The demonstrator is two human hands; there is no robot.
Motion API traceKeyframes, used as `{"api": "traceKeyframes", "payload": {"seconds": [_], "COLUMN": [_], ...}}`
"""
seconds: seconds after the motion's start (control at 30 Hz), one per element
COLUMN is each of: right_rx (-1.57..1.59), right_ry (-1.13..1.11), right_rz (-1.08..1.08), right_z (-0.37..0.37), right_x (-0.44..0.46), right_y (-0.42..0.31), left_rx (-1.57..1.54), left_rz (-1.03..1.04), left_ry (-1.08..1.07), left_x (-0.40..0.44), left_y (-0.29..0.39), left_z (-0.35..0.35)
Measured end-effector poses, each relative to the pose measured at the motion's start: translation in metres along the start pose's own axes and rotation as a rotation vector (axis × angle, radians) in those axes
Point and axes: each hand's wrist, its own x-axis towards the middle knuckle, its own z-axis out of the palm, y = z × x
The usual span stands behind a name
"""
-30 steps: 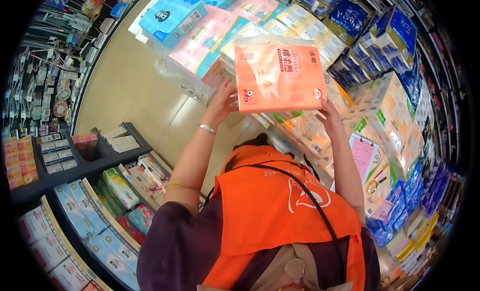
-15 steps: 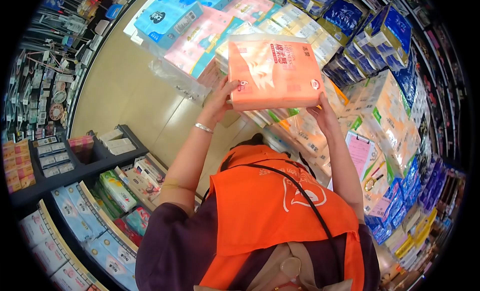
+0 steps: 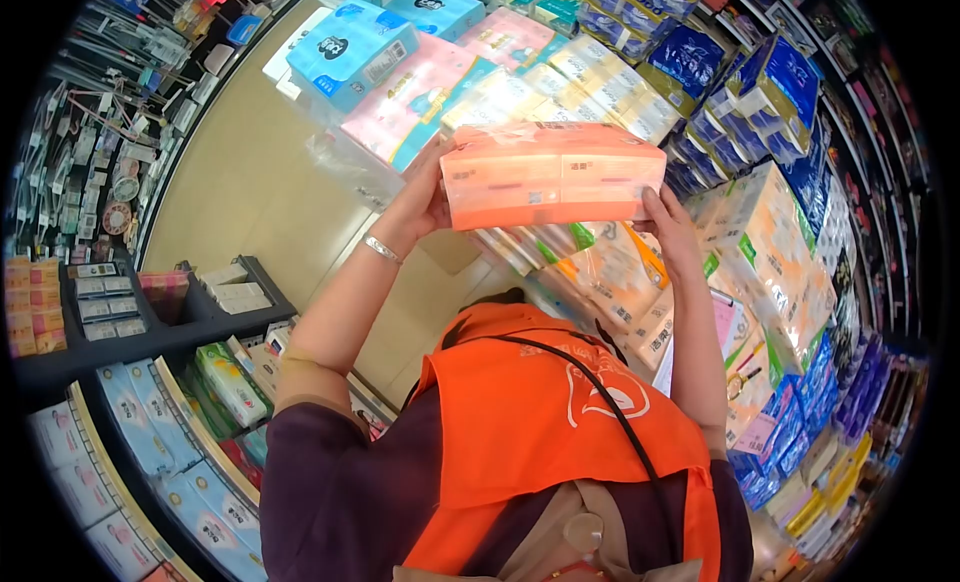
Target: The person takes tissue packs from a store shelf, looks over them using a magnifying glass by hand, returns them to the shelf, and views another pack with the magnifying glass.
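Peach pack [image 3: 553, 187] — lifted, not set down. Left hand [image 3: 424, 197] and right hand [image 3: 668, 227] clasp its ends, cream packs [image 3: 590, 82] beyond the grip.

Both our arms extend forward in front of the torso, forearms bare, the hands well apart at nearly equal height and turned inward toward each other. Our left forearm [image 3: 335, 307] slants inward from a bent elbow to the left wrist [image 3: 388, 240]; our left hand [image 3: 424, 197] is set in a grip, its fingers partly hidden. Our right forearm [image 3: 698, 357] stands more steeply, leaning slightly inward toward the hand; our right hand [image 3: 670, 230] grips likewise, its visible digits bent.
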Motion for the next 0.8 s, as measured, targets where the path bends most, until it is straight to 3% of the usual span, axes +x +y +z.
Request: {"api": "traceKeyframes", "payload": {"seconds": [0.8], "right_rx": [-0.013], "right_ry": [-0.006], "right_rz": [0.012], "right_z": [0.001], "right_x": [0.001], "right_y": [0.001], "left_rx": [-0.070], "left_rz": [-0.031], "left_ry": [-0.087], "left_x": [-0.001], "left_y": [-0.001], "left_z": [-0.008]}}
